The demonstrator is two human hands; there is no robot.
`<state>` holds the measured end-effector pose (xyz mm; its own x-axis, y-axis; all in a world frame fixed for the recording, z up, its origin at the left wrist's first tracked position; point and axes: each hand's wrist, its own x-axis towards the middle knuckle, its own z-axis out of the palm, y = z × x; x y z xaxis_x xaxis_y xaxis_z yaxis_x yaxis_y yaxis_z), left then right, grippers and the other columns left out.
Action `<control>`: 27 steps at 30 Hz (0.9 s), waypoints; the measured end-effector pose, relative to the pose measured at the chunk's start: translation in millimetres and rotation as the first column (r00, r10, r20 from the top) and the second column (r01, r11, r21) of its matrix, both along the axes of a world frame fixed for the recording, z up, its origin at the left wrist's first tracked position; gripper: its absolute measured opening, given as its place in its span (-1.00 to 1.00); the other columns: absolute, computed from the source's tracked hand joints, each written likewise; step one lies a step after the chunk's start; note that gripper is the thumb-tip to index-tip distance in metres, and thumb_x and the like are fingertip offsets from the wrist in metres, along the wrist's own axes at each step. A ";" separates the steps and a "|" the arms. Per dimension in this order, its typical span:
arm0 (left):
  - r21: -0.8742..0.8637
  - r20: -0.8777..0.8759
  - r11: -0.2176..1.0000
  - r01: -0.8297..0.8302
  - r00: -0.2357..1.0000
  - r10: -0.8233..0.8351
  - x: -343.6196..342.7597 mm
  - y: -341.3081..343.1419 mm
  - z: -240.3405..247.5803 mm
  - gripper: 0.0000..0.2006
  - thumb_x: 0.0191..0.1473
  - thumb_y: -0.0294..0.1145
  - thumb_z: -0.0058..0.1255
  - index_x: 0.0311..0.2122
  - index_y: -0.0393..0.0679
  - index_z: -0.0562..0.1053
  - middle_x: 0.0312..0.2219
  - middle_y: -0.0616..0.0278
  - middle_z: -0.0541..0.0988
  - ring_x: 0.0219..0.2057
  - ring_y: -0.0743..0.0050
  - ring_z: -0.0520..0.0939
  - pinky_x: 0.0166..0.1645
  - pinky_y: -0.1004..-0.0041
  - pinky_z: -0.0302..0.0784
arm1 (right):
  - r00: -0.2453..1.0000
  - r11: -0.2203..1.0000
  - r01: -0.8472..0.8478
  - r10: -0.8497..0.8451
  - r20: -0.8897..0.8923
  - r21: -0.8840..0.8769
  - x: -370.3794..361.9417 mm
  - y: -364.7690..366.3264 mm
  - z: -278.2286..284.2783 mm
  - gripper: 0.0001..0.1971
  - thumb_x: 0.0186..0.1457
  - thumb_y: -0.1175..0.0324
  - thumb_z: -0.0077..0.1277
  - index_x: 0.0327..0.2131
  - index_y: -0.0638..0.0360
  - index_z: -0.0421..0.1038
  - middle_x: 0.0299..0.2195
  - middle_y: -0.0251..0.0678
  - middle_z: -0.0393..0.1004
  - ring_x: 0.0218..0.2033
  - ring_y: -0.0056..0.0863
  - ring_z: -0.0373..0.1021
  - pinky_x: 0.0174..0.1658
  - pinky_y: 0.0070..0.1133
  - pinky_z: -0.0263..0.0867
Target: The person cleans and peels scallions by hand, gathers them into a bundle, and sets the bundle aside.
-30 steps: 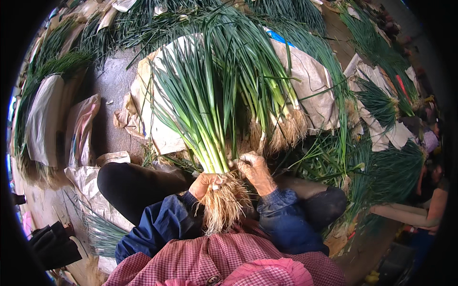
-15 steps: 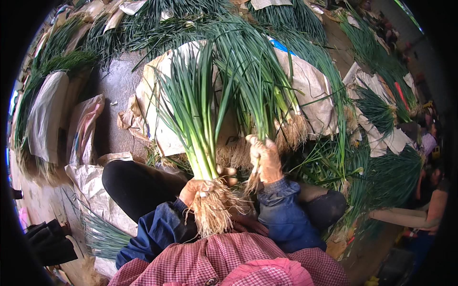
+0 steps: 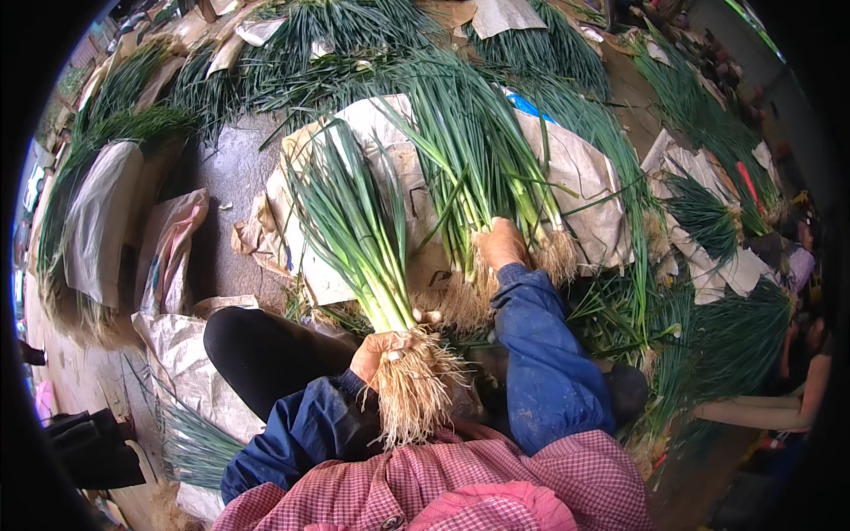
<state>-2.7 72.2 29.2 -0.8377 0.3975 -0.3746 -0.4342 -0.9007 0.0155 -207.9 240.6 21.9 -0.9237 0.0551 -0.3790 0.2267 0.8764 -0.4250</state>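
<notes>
A thick bunch of green onions (image 3: 376, 265) is in my left hand (image 3: 382, 352), its fingers closed around the white stems just above the roots. The leaves fan up and away from me, and the tangled pale roots (image 3: 416, 389) hang toward my lap. My right hand (image 3: 501, 243) is stretched forward to the root end of a heap of green onions (image 3: 474, 150). It touches the stems there; its fingers are mostly hidden, so their grip does not show. That heap lies on a pale woven sack (image 3: 584, 186) in front of my knees.
Loose green leaves (image 3: 602, 301) lie by my right knee. More green onions (image 3: 531, 44) spread across the far floor, and wrapped bundles (image 3: 102, 221) stand at the left. Another person's arm (image 3: 753, 411) reaches in at the right, near a further pile (image 3: 739, 341).
My right hand has moved forward from near my lap to the heap, and the stalk it held near my lap no longer shows there. The left-hand bunch tilts farther left.
</notes>
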 end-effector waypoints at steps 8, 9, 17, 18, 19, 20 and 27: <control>-0.153 0.111 0.981 0.121 0.988 -0.104 5.2 -4.5 -15.2 -0.77 -0.14 -0.55 0.00 -0.31 -0.45 0.39 -0.45 0.04 0.52 -0.47 0.29 0.58 -0.32 0.37 0.57 | 0.875 0.630 0.103 0.311 0.372 -0.770 80.2 -11.6 -0.1 -0.83 -0.05 0.43 0.03 -0.36 0.31 0.36 -0.54 -0.35 0.38 -0.58 -0.70 0.26 -0.56 -0.74 0.19; -0.217 0.129 0.967 0.133 0.986 -0.107 4.6 2.6 -17.8 -0.76 -0.14 -0.54 0.01 -0.31 -0.45 0.39 -0.46 0.06 0.52 -0.47 0.29 0.58 -0.33 0.37 0.56 | 0.891 0.589 0.103 0.303 0.338 -0.801 82.1 -15.3 -14.5 -0.82 -0.03 0.39 0.02 -0.34 0.27 0.37 -0.54 -0.37 0.38 -0.56 -0.68 0.27 -0.57 -0.73 0.20; 0.056 0.011 0.998 -0.039 0.999 0.038 12.5 1.6 -28.2 -0.67 -0.18 -0.58 -0.02 -0.20 -0.41 0.33 -0.48 0.07 0.50 -0.48 0.34 0.57 -0.36 0.42 0.57 | 0.890 0.429 0.439 -0.089 0.447 -0.790 90.4 -21.2 -61.6 -0.80 0.03 0.20 -0.03 -0.49 0.12 0.34 -0.66 -0.52 0.28 -0.73 -0.72 0.16 -0.70 -0.76 0.08; -0.078 0.133 0.996 -0.042 0.990 0.053 13.4 2.0 -19.0 -0.60 -0.17 -0.58 -0.03 -0.12 -0.37 0.28 -0.51 0.11 0.48 -0.55 0.45 0.55 -0.41 0.46 0.56 | 0.906 0.360 0.400 -0.018 0.422 -0.843 111.7 -14.6 -52.1 -0.80 0.04 0.21 -0.05 -0.45 0.14 0.35 -0.61 -0.49 0.33 -0.66 -0.71 0.21 -0.63 -0.76 0.12; -0.156 0.220 0.988 -0.020 0.974 0.055 16.6 -1.0 -17.2 -0.55 -0.16 -0.59 -0.03 -0.06 -0.32 0.24 -0.53 0.14 0.46 -0.60 0.51 0.52 -0.47 0.50 0.53 | 0.920 0.276 0.358 0.061 0.388 -0.892 131.6 -14.2 -42.5 -0.80 0.05 0.21 -0.07 -0.41 0.15 0.36 -0.55 -0.46 0.37 -0.58 -0.70 0.26 -0.56 -0.76 0.17; -0.048 0.157 0.998 -0.043 0.986 0.050 18.3 -3.5 -23.2 -0.55 -0.16 -0.60 -0.04 -0.06 -0.31 0.24 -0.54 0.15 0.45 -0.62 0.53 0.50 -0.48 0.50 0.52 | 0.942 0.354 0.306 0.021 0.334 -0.884 145.8 -14.5 -34.8 -0.79 0.06 0.22 -0.07 -0.36 0.16 0.36 -0.48 -0.43 0.40 -0.50 -0.70 0.28 -0.51 -0.75 0.19; 0.100 0.264 0.995 -0.003 0.964 -0.024 9.6 12.1 -39.0 -0.41 -0.19 -0.67 -0.09 0.06 -0.22 0.15 -0.45 0.16 0.44 -0.61 0.58 0.47 -0.49 0.55 0.50 | 0.943 0.176 0.297 0.103 0.318 -0.939 121.9 0.1 -34.7 -0.78 0.07 0.31 -0.09 -0.25 0.22 0.27 -0.64 -0.59 0.16 -0.66 -0.83 0.07 -0.61 -0.85 0.03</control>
